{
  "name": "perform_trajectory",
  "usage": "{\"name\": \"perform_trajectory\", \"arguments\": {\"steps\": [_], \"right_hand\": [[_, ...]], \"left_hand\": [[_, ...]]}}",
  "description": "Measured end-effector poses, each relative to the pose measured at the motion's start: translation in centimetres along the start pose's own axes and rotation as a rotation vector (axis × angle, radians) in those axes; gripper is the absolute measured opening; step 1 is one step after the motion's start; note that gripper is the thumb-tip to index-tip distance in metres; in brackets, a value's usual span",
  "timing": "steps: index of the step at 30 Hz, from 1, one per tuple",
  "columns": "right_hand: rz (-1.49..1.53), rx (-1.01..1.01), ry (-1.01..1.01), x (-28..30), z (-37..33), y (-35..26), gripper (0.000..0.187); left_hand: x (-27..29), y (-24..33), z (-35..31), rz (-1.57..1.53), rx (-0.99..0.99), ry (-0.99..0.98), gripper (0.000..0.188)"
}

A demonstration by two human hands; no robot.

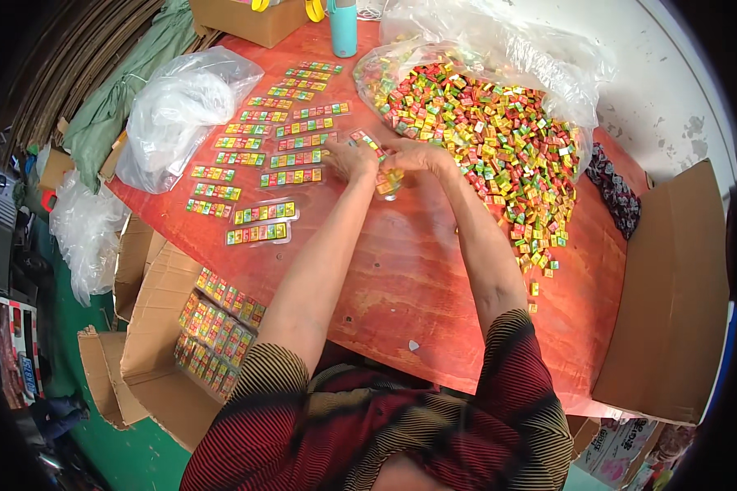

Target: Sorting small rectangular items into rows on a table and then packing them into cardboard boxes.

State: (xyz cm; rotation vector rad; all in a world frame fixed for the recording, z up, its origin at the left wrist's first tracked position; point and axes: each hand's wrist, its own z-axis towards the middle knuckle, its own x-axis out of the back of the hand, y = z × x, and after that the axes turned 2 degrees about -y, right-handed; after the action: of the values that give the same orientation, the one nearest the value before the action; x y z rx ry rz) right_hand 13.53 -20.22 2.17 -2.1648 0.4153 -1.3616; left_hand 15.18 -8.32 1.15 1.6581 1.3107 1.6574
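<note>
Between my hands, above the red table, is a clear plastic strip (367, 141) with small red, yellow and green blocks. My left hand (354, 160) is closed on its left side. Across it, my right hand (413, 155) reaches in from the right with fingers bent together; what they pinch is hidden and blurred. Below the fingers a smeared patch of blocks and clear plastic (389, 184) shows, perhaps the strip's lower end. Left of my hands lie rows of filled strips (291, 177). A large heap of loose blocks (499, 139) spills from a clear bag to the right.
The red wooden table (385, 278) has a cardboard sheet (671, 286) at its right edge. A crumpled clear bag (180, 114) and a turquoise bottle (343, 29) stand toward the back. An open carton (155, 327) with stacked filled strips sits below the left edge.
</note>
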Motion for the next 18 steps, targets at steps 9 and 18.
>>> {"name": "perform_trajectory", "arguments": {"steps": [9,18], "right_hand": [[0.766,-0.105,0.282,-5.5,-4.8,-3.7,0.066],[0.996,0.06,0.483,-12.3,-9.6,-6.7,0.059]], "left_hand": [[-1.1,-3.8,0.7,-0.115,-0.05,-0.182,0.06],[9.1,-3.2,-5.5,-0.483,0.255,-0.963,0.014]]}}
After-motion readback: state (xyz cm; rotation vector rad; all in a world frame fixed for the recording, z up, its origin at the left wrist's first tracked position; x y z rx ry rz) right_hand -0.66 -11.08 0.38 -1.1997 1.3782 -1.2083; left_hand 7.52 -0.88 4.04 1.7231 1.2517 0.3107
